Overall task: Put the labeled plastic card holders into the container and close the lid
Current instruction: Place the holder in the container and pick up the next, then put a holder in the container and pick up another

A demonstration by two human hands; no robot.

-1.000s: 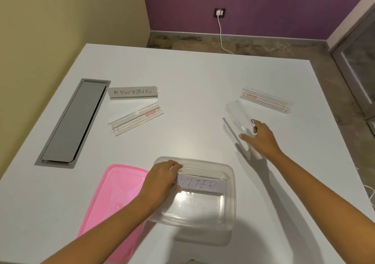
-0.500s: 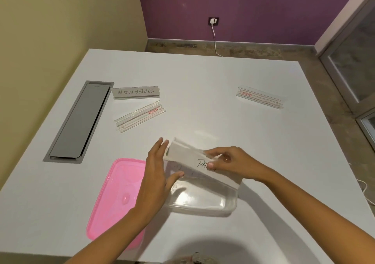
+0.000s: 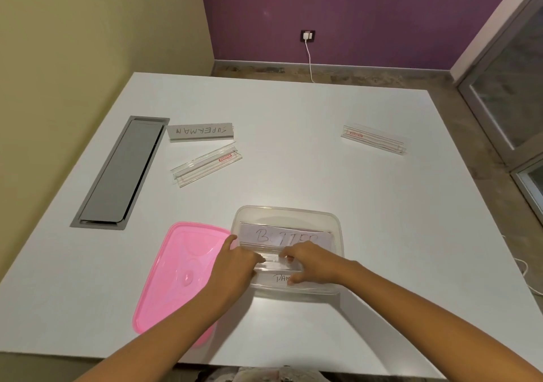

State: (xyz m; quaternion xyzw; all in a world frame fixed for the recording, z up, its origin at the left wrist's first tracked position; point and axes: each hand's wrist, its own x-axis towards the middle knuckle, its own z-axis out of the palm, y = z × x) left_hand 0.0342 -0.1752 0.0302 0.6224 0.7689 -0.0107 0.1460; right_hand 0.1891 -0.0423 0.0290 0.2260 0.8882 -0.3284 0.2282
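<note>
A clear plastic container (image 3: pixel 338 228) sits near the table's front edge. Inside it, a card holder with a handwritten white label (image 3: pixel 273 236) lies at the far side. A second labeled card holder (image 3: pixel 277 278) lies in the near half, and both hands rest on it: my left hand (image 3: pixel 238 267) at its left end, my right hand (image 3: pixel 311 264) over its middle with fingers curled on it. The pink lid (image 3: pixel 179 275) lies flat to the left of the container. A holder labeled SUPERMAN (image 3: pixel 201 131), a clear holder (image 3: pixel 207 164) and another clear holder (image 3: pixel 374 140) lie farther back.
A long grey cable hatch (image 3: pixel 120 173) is set into the white table (image 3: pixel 293 170) at the left. The far-right clear holder lies close to the table's right side. A white cable (image 3: pixel 308 58) runs from a wall socket down to the floor beyond the table.
My right hand picked up a card holder from the right of the table, carried it over the container and lowered it in. My left hand moved onto its left end.
</note>
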